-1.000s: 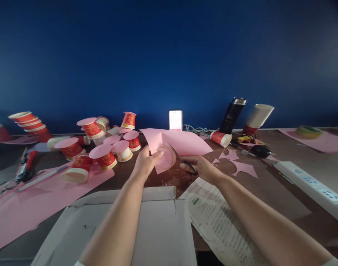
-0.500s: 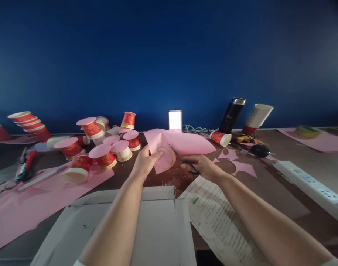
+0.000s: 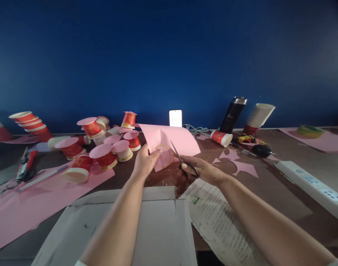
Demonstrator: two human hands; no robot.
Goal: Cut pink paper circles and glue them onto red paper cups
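My left hand (image 3: 145, 162) pinches a sheet of pink paper (image 3: 182, 142) near its left edge, thumb on top. A yellowish ring shape (image 3: 171, 159) shows on the paper beside my thumb; whether it is drawn or a separate ring I cannot tell. My right hand (image 3: 204, 170) grips black-handled scissors (image 3: 189, 169), with fingers in the handle loops. The blades point up and to the left, at the paper just right of the ring. Red paper cups (image 3: 103, 157), several topped with pink discs, stand left of my left hand.
Pink offcuts (image 3: 245, 168) lie to the right, near a tipped cup (image 3: 221, 138). Behind stand a lit phone (image 3: 176, 118) and a black flask (image 3: 233, 115). A power strip (image 3: 310, 181) runs along the right. A white box (image 3: 163, 229) and printed sheet (image 3: 218, 218) lie in front.
The scissors' handles have spread apart and the blades show more. The pink sheet's far side has swung up and its right end has shifted left. My left hand stays nearly still.
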